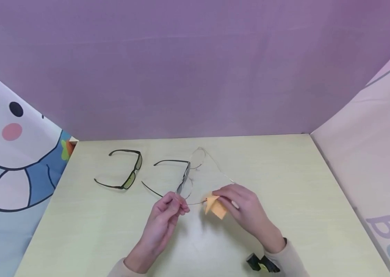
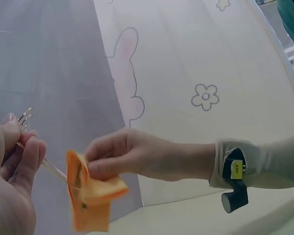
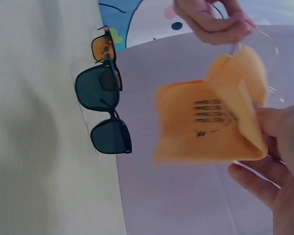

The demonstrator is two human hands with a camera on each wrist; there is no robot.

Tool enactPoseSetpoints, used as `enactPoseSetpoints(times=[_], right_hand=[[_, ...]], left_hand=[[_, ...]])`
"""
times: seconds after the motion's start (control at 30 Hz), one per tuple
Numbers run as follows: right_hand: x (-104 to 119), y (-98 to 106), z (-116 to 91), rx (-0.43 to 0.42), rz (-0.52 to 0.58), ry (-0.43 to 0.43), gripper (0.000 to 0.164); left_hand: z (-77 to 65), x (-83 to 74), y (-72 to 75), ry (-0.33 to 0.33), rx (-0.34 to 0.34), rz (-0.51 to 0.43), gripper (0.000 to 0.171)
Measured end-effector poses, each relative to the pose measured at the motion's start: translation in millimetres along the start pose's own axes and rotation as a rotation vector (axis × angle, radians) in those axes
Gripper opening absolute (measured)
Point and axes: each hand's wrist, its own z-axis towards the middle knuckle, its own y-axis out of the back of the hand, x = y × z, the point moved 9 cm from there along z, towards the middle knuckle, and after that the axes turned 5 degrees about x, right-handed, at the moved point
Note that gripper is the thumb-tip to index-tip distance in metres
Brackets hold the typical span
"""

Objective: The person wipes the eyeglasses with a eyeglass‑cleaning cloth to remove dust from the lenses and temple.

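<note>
Thin wire-rimmed eyeglasses (image 1: 196, 203) are held above the table. My left hand (image 1: 167, 217) pinches them at the frame's near corner, where one temple arm begins. Toward that arm's far end, my right hand (image 1: 241, 206) grips a folded orange cloth (image 1: 218, 209) between thumb and fingers, and the arm runs into the cloth's folds. Dark printed lines show on the cloth (image 3: 201, 132) in the right wrist view. The eyeglasses' other arm stretches behind toward the right knuckles. Just beyond the left fingertips lie dark sunglasses (image 1: 185, 177), partly covered by that hand.
Black-framed glasses with greenish lenses (image 1: 130, 179) lie unfolded at the left of the pale table (image 1: 302, 215). A purple backdrop (image 1: 188, 84) rises behind the table, with printed cloth panels (image 1: 371, 134) on both sides. A black strapped device (image 2: 235, 178) sits on the right wrist.
</note>
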Motion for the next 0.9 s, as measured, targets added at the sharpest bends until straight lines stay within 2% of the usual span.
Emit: enactPoseSetpoints(times=[0.1, 0.17, 0.3, 0.4, 0.47, 0.5, 0.57, 0.67, 0.77, 0.83, 0.9], right_hand=[[-13.5, 14.9, 0.4, -0.115, 0.064, -0.100, 0.018], [-24.3, 28.4, -0.3, -0.228, 0.073, -0.189, 0.024], [-43.1, 53.2, -5.2, -0.478, 0.068, -0.367, 0.019], [-50.4, 65.0, -11.1, -0.650, 0.090, -0.443, 0.016], [-52.0, 67.2, -12.4, -0.714, 0.095, -0.461, 0.016], [-52.0, 65.8, -11.7, -0.721, 0.099, -0.461, 0.016], [-51.3, 57.8, -7.4, -0.677, 0.114, -0.446, 0.017], [-47.7, 37.5, 2.2, -0.529, 0.139, -0.410, 0.018], [-42.8, 19.1, 8.5, -0.397, 0.157, -0.379, 0.021], [-41.1, 12.8, 9.9, -0.354, 0.155, -0.371, 0.021], [-39.3, 10.4, 10.8, -0.338, 0.147, -0.364, 0.020]], left_hand=[[-3.0, 4.0, 2.0, 0.021, -0.007, -0.002, 0.023], [-5.2, 7.6, 2.0, 0.041, -0.004, -0.005, 0.023], [-8.1, 13.5, -0.4, 0.067, 0.010, -0.002, 0.022], [-8.8, 17.0, -2.7, 0.079, 0.015, 0.009, 0.021], [-8.6, 18.6, -4.0, 0.083, 0.019, 0.017, 0.021], [-8.4, 19.1, -4.7, 0.082, 0.024, 0.022, 0.021], [-7.9, 19.1, -6.2, 0.072, 0.038, 0.034, 0.023], [-6.9, 17.5, -9.0, 0.045, 0.071, 0.069, 0.025], [-5.7, 16.1, -13.7, 0.027, 0.116, 0.125, 0.018], [-5.4, 15.5, -17.2, 0.019, 0.148, 0.167, 0.013], [-5.8, 14.9, -19.6, 0.016, 0.168, 0.203, 0.017]])
